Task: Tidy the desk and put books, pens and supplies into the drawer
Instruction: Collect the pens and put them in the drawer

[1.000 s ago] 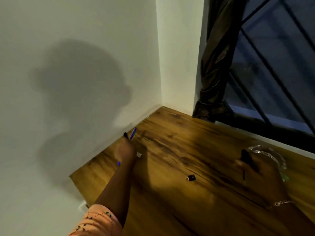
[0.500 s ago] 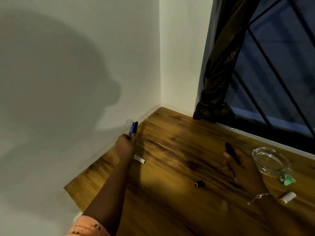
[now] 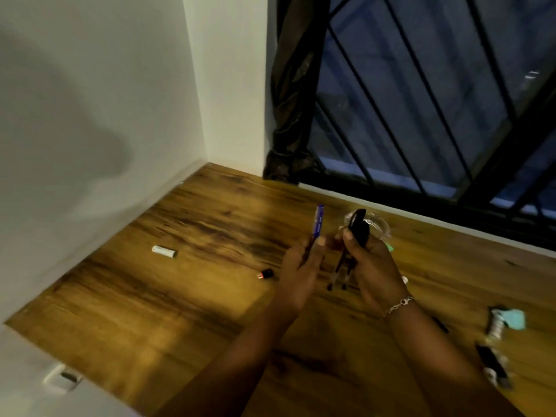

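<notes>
My left hand (image 3: 301,266) holds a blue pen (image 3: 318,221) upright above the middle of the wooden desk (image 3: 150,311). Close beside it, my right hand (image 3: 370,266) grips a bundle of dark pens and a black marker (image 3: 358,227), their tips pointing down. The two hands almost touch. A small white tube (image 3: 164,251) lies on the desk to the left. A small black cap with a red end (image 3: 265,274) lies just left of my left hand.
A glass ashtray (image 3: 380,225) sits behind my hands near the window sill. At the right edge lie a teal scrap (image 3: 516,319), a small striped spool (image 3: 496,326) and a dark tube (image 3: 493,368). White walls bound the left and back; a curtain (image 3: 293,100) hangs at the barred window.
My left hand lifted the blue pen from the wall side and carried it right, up to my right hand. The view shifted right, bringing more items into sight.
</notes>
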Demonstrator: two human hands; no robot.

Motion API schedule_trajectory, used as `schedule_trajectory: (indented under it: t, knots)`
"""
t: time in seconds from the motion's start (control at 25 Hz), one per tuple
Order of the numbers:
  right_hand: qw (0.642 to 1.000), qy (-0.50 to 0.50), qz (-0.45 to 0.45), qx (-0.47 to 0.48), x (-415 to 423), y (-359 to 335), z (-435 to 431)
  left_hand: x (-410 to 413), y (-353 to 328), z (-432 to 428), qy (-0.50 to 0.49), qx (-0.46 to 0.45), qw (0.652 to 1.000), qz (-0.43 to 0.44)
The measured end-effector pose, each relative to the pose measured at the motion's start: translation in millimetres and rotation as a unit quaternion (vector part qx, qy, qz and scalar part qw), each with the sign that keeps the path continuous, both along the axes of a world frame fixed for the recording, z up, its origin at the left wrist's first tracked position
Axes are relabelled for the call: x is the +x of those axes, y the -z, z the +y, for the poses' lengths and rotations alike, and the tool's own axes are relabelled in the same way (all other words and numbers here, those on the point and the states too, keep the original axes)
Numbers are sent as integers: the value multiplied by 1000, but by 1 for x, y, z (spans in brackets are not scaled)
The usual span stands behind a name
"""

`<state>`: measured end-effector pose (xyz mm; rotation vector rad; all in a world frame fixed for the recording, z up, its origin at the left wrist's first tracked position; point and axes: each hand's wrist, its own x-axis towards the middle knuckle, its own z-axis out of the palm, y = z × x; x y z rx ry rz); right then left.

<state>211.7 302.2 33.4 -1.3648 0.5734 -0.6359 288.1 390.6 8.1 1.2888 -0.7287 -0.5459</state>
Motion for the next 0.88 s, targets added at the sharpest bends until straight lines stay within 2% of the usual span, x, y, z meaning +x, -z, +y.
schedule_trajectory:
  t: [0.12,0.32,0.52,0.64,0.88]
  knots:
    - [999,35,17,-25,-44,13,-15,-40,19,-13,-34,-7,998,-51]
    - [1000,5,16,-19,-88,49,-13,-89,49,-20,-47,34,996,-62]
    - [999,-27,12,-13,-102,75,-9,-104,72,-18,-88,68,991,-76]
    - [998,-54,5,-8,-109,78,-6,-118,71,-19,-136,92,978,-129]
    - [990,-103,32,-92,-123,83,-3,-150,71,-8,-197,107,965,-135]
